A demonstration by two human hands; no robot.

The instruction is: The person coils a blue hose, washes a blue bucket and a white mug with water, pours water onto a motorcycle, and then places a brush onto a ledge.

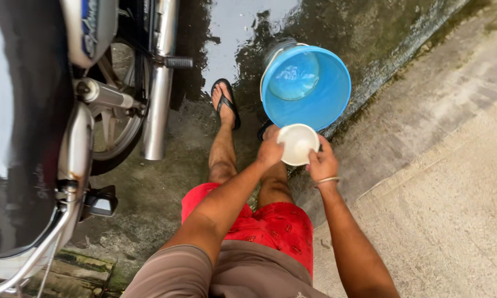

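Observation:
A small white bowl [298, 143] sits between both hands, held just in front of my knees. My left hand [270, 150] grips its left rim. On the right rim rests my right hand [322, 163], with a thin band on its wrist. Just beyond the bowl stands a blue bucket [320, 102] on wet ground, with a little water in its bottom. I wear red shorts and black sandals.
A motorcycle [49, 127] stands at the left, its rear wheel, chrome exhaust pipe [159, 94] and footpeg close to my left foot [225, 105]. The concrete around the bucket is wet and dark; a drier, paler slab [452, 182] lies to the right.

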